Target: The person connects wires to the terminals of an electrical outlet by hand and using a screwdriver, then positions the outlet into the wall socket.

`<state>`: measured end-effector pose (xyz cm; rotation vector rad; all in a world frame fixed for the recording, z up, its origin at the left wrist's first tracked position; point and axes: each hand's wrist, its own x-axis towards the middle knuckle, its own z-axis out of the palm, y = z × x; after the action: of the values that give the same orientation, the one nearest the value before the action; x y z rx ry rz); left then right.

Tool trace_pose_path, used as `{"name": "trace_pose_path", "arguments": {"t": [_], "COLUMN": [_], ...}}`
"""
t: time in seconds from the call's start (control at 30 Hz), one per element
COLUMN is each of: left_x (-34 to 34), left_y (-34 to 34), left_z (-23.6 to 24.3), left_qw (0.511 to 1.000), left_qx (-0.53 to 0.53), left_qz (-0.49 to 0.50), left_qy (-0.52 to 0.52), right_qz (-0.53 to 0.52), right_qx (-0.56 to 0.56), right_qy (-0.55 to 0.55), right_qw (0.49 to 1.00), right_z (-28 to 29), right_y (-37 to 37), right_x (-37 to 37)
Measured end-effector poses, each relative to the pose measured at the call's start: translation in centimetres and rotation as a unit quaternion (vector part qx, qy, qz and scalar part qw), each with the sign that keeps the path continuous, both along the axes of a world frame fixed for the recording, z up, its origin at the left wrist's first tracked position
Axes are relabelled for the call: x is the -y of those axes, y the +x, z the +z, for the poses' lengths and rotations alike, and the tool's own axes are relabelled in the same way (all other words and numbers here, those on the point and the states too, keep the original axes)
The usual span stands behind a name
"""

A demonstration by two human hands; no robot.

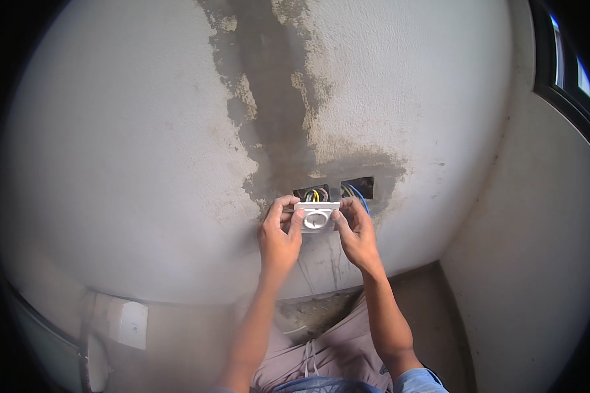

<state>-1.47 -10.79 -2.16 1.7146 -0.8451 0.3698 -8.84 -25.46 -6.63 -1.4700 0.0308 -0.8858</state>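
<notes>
A white wall socket [316,220] with a round recess is held between my two hands, just in front of the wall. My left hand [282,228] grips its left edge, thumb on the front face and fingers behind. On the opposite edge, my right hand [355,230] pinches it the same way. Behind and above the socket, a box opening [300,194] in the wall shows yellow and other wires [317,194]. To its right a second box opening [367,185] has a blue wire [358,194] hanging out. The back of the socket is hidden.
A strip of grey plaster [269,85] runs down the white wall [144,131] to the boxes. A side wall [524,262] with a dark-framed window [564,72] stands at the right. At lower left lies a white sheet [133,324].
</notes>
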Motion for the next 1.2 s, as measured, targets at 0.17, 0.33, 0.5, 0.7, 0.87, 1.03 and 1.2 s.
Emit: {"name": "trace_pose_path", "arguments": {"t": [0.17, 0.33, 0.5, 0.7, 0.87, 1.03, 1.2], "left_x": [0.4, 0.5, 0.6, 0.5, 0.3, 0.2, 0.0], "left_y": [0.1, 0.5, -0.2, -1.5, -1.1, -0.6, -0.1], "left_z": [-2.9, -5.0, -4.9, -3.7, -3.8, -4.8, -4.9], "left_qw": [0.997, 0.995, 0.992, 0.988, 0.987, 0.986, 0.987], "left_qx": [-0.046, -0.041, -0.059, -0.101, -0.107, -0.089, -0.086], "left_qz": [-0.031, -0.048, -0.054, -0.05, -0.057, -0.072, -0.078], "left_qy": [-0.049, -0.08, -0.099, -0.11, -0.105, -0.118, -0.114], "right_qz": [-0.028, -0.048, -0.062, -0.068, -0.081, -0.071, -0.066], "right_qx": [0.022, 0.016, 0.012, -0.001, -0.019, -0.028, -0.02], "right_qy": [-0.016, -0.028, -0.049, -0.065, -0.048, -0.025, -0.009], "right_qw": [0.999, 0.998, 0.997, 0.996, 0.995, 0.997, 0.998], "right_z": [-1.7, -2.8, -2.4, -1.0, -1.6, -1.9, -2.0], "right_y": [0.2, 0.4, 0.0, -0.8, -0.4, -0.5, -0.3], "right_x": [-0.3, -0.1, 0.0, -0.1, -0.5, -0.6, -1.2]}}
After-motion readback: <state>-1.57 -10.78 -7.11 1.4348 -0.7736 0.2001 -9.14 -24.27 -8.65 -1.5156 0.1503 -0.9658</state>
